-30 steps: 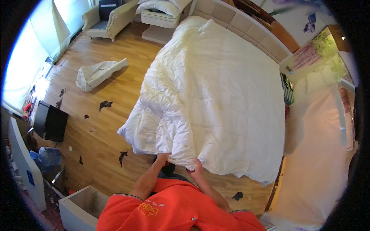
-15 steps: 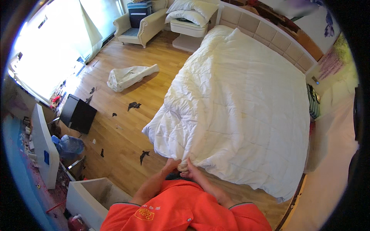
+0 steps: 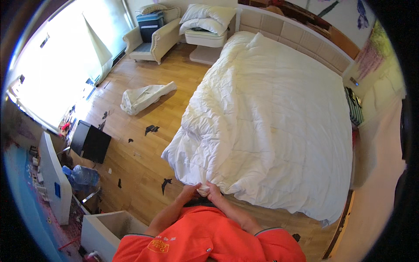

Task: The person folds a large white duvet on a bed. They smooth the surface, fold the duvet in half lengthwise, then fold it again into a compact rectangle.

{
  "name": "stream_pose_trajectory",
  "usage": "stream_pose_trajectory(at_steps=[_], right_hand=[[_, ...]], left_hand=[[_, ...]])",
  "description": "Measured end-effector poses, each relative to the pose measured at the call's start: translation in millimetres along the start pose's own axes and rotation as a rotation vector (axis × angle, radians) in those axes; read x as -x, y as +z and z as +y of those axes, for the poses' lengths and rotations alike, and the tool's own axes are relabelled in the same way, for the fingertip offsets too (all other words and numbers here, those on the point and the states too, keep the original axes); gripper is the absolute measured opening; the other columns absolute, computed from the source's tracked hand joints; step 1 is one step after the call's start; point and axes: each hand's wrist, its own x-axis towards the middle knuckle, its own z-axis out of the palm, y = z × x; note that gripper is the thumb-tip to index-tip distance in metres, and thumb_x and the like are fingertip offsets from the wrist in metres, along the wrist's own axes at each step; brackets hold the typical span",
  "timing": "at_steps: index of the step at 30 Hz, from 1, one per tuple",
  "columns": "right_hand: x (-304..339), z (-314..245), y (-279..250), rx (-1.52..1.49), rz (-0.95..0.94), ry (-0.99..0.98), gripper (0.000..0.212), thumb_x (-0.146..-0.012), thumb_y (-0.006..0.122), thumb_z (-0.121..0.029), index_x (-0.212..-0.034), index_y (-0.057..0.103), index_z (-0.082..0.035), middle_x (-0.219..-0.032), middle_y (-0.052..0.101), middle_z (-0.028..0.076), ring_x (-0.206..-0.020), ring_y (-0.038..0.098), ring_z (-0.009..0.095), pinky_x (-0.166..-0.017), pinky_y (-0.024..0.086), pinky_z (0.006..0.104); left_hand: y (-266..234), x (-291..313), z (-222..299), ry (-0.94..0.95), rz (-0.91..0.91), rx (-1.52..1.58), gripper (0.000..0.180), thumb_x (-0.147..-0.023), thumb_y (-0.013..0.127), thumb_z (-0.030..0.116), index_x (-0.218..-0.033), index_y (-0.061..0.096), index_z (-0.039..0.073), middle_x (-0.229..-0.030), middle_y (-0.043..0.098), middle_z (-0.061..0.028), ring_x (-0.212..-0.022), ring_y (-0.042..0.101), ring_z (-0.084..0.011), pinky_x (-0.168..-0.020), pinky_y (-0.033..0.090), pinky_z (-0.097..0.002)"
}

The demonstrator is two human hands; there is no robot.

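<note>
White quilt (image 3: 270,131) lying wide, a bunched bit of its near edge caught in two hands

The white quilt is stretching from the padded headboard (image 3: 292,37) down to the person in the red shirt (image 3: 231,231); its near edge is hanging by the wooden floor (image 3: 139,170). The left hand (image 3: 190,192) is gripping a gathered piece of that edge, toward the quilt's left side; the right hand (image 3: 213,191) is gripping the same bunch just beside it, fingers curled in; which fingers are pressing where is too small to tell.

Judging by how the cloth is lying, the spreading is looking partly done; the right part is resting fairly flat, showing only shallow creases; the left strip is lying rumpled and thickly folded, so smoothing is seeming unfinished there; the bunch between the hands is also sitting unspread.

Beyond the quilt, stacked pillows (image 3: 207,18) are resting beside the headboard; a cream armchair (image 3: 165,41) is standing farther left; a crumpled white sheet (image 3: 142,99) is lying on the floor, well apart from both hands; dark scraps (image 3: 166,185) are lying nearer; a black box (image 3: 98,144) is standing off to the left.
</note>
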Motion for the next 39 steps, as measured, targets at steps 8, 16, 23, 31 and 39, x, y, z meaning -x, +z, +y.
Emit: stream_pose_trajectory(at_steps=[8, 16, 23, 31, 39], right_hand=[[20, -6, 57, -0.009, 0.061, 0.033, 0.036, -0.1, 0.044, -0.029, -0.118, 0.06, -0.003, -0.091, 0.067, 0.011, -0.071, 0.064, 0.025, -0.056, 0.055, 0.0386], [-2, 18, 135, -0.163, 0.257, -0.305, 0.044, -0.099, 0.048, -0.038, -0.126, 0.054, -0.003, -0.119, 0.062, 0.016, -0.105, 0.063, 0.033, -0.093, 0.051, 0.0487], [8, 65, 141, -0.266, 0.228, -0.297, 0.076, -0.089, 0.048, -0.071, -0.127, 0.051, -0.005, -0.118, 0.061, 0.014, -0.107, 0.059, 0.033, -0.097, 0.048, 0.0492], [-26, 96, 202, -0.373, 0.068, -0.321, 0.063, -0.091, 0.055, -0.061, -0.111, 0.06, -0.001, -0.1, 0.065, 0.01, -0.09, 0.061, 0.027, -0.081, 0.05, 0.0424], [-49, 99, 148, -0.332, 0.179, -0.379, 0.034, -0.098, 0.054, -0.028, -0.116, 0.058, 0.001, -0.104, 0.066, 0.012, -0.09, 0.066, 0.026, -0.084, 0.054, 0.0403]], left_hand=[[-42, -38, 24, -0.319, -0.126, 0.427, 0.081, -0.077, 0.067, 0.07, -0.127, 0.051, 0.009, -0.114, 0.061, -0.0159, -0.098, 0.064, -0.0316, -0.084, 0.051, -0.0548], [-123, -124, 36, -0.335, -0.315, 0.199, 0.039, -0.09, 0.07, 0.029, -0.113, 0.06, 0.0, -0.097, 0.067, -0.0155, -0.078, 0.067, -0.0292, -0.064, 0.059, -0.0479], [-103, -65, 115, -0.207, -0.545, -0.602, 0.035, -0.088, 0.069, 0.03, -0.098, 0.064, -0.004, -0.077, 0.068, -0.0136, -0.058, 0.065, -0.0269, -0.049, 0.056, -0.0409], [-156, -91, 118, 0.159, -0.536, -1.017, 0.049, -0.087, 0.066, 0.04, -0.083, 0.064, -0.009, -0.068, 0.065, -0.0163, -0.049, 0.063, -0.0257, -0.039, 0.051, -0.0383], [-129, -8, 163, -0.227, -0.503, -0.872, 0.059, -0.084, 0.066, 0.057, -0.076, 0.061, 0.0, -0.06, 0.057, -0.0082, -0.043, 0.052, -0.0201, -0.038, 0.044, -0.0343]])
